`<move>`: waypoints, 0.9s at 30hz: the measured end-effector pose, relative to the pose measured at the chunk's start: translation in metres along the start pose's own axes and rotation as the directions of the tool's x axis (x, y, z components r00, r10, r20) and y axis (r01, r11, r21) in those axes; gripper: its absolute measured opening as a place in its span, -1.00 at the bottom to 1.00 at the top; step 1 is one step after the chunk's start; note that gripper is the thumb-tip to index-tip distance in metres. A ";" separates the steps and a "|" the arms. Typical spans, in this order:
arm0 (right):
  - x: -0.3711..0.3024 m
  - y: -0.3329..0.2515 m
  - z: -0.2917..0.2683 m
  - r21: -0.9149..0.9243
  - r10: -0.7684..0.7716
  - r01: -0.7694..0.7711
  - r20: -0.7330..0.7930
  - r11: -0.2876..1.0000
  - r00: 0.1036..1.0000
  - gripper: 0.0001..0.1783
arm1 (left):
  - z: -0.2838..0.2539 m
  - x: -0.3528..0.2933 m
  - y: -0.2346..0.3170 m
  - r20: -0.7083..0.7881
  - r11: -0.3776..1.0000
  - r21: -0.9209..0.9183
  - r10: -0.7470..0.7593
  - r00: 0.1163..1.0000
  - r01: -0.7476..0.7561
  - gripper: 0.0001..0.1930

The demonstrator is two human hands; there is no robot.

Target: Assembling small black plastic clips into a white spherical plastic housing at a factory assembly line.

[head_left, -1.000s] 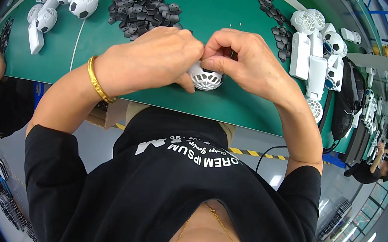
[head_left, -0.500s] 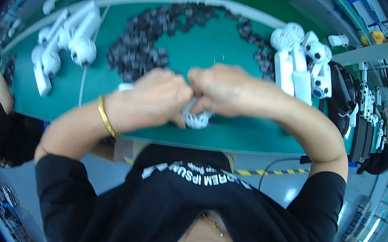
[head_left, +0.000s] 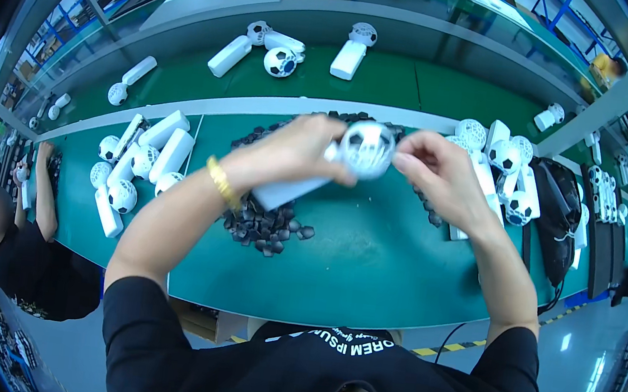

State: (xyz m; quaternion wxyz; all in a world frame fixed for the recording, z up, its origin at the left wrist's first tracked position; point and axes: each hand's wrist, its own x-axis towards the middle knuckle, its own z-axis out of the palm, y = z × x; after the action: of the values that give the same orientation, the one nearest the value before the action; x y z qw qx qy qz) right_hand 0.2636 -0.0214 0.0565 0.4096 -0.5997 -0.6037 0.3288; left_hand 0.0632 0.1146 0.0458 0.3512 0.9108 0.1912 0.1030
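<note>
In my left hand (head_left: 298, 148) is a white device with a soccer-ball-patterned head (head_left: 366, 149). Its white box-shaped handle (head_left: 293, 192) sticks out below that hand, tilted down to the left. My right hand (head_left: 440, 175) is at the right side of the ball, with thumb and fingertips drawn together in a pinch. Whatever those fingertips hold, if anything, is too small to make out. Under and around my left forearm lies a heap of small black angular pieces (head_left: 264, 229), partly hidden by the arm and the device.
Similar ball-headed white devices lie in a group at left (head_left: 123, 196) and another at right (head_left: 506, 156). More devices (head_left: 280, 62) rest on the green conveyor belt (head_left: 388, 88) beyond the table. A black bag (head_left: 553, 215) lies at right. A co-worker (head_left: 37, 250) works at left.
My view has tilted up, showing the belt. My hands, pressed together around the device before, are now apart: the left holds it raised, the right has moved to the ball's right side.
</note>
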 end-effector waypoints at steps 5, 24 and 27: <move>-0.039 0.003 0.025 -0.141 -0.319 0.325 0.064 0.935 0.946 -0.92 | -0.008 0.121 -0.048 -0.309 0.992 -0.023 -0.128 0.943 0.127 -0.45; -0.051 0.074 0.081 -0.029 -0.155 0.155 -0.015 0.988 0.988 -0.91 | 0.032 0.250 -0.104 -0.420 0.962 0.229 0.232 0.877 -0.145 -0.56; -0.049 0.076 0.081 -0.019 -0.168 0.168 -0.019 0.986 0.986 -0.91 | 0.014 0.219 -0.105 -0.403 0.909 0.367 0.345 0.848 -0.195 -0.58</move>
State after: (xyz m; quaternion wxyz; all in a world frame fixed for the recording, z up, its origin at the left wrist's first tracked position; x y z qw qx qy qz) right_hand 0.2231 -0.0579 -0.0521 0.4370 -0.5536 -0.6506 0.2817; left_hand 0.2373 0.2702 -0.0242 0.1291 0.9220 0.1507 0.3324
